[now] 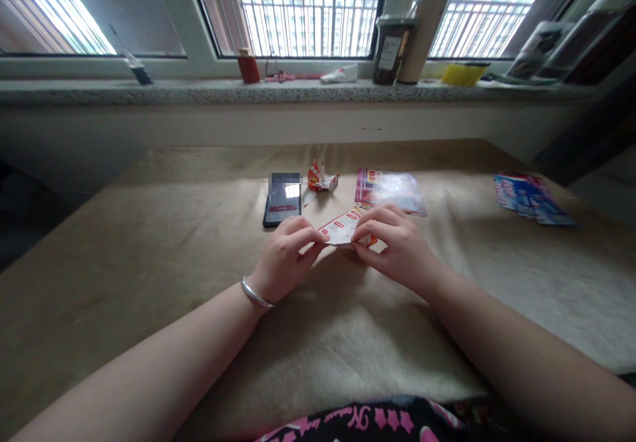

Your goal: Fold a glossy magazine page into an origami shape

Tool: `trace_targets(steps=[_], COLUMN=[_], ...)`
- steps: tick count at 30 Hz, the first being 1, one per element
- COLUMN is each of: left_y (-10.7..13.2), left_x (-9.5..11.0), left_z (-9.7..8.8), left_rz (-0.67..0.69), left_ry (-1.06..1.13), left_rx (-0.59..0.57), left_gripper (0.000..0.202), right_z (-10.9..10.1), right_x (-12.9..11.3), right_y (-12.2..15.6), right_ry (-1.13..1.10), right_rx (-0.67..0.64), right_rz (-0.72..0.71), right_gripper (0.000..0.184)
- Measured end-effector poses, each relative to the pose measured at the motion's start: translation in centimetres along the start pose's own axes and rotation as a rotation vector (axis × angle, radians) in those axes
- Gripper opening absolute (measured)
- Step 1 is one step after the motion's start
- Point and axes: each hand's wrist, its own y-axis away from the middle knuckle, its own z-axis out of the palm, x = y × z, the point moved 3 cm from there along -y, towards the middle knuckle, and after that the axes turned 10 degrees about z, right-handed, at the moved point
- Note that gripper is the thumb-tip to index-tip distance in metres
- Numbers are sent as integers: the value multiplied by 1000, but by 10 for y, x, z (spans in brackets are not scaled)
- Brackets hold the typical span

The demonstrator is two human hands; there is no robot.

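Observation:
A small printed paper [342, 227], white with red marks and partly folded, lies between both hands on the beige cloth-covered table [149, 250]. My left hand [288, 256], with a silver bangle at the wrist, pinches the paper's left edge with closed fingers. My right hand [397, 243] presses curled fingers on its right side. Just beyond them sits a folded red-and-white paper figure [320, 180].
A dark phone [282, 205] lies left of the figure. A colourful flyer [390, 190] lies behind my right hand, another flyer [531, 198] at the far right. The stone windowsill [199, 91] holds a red cup [248, 66], a dark jar [391, 51] and a yellow container [463, 73].

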Motion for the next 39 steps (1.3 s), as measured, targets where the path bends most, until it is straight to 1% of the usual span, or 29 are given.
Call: trace_targets(steps=[3,6,9,14,16,18,22,25,29,32,34,36,39], left_y=[1,3,5,6,7,8,9,8,7,8,9,10,10], left_x=[-4,-12,-19,-19,-18,-19,-19,-18,-19,-20,-20,-20,-18], left_z=[1,2,2,3,4,6,12,12,12,12,12,10,5], left_rz=[-22,-133,-259,-385,-428,-466,-519,-538,-548,-520,-488,-446,-346], left_ry=[8,121,245,329,385,493,768,840,800,746,702,614,465], left_rx=[13,43,85,91,124,146,133,143,164,192,222,261,317], left_gripper=[8,15,15,21,23,28,40,41,31,26,26,28,33], right_z=[-2,-2,-2,0,-1,-1,1,6,12,13,13,11,8], right_x=[1,-1,-3,-4,-4,-5,-8,-10,-10,-9,-7,-4,-1], right_y=[-1,-1,-1,-1,0,2,5,5,5,4,4,3,2], right_ry=[-7,-29,-42,-14,4,29,118,161,126,83,53,14,-34], right_rx=[27,44,36,43,65,93,123,103,28,-12,-23,-2,68], right_rz=[-41,-92,-114,-170,-201,-220,-235,-219,-204,-193,-161,-100,-38], right_gripper=[7,8,10,11,11,10,8,8,5,4,3,9,31])
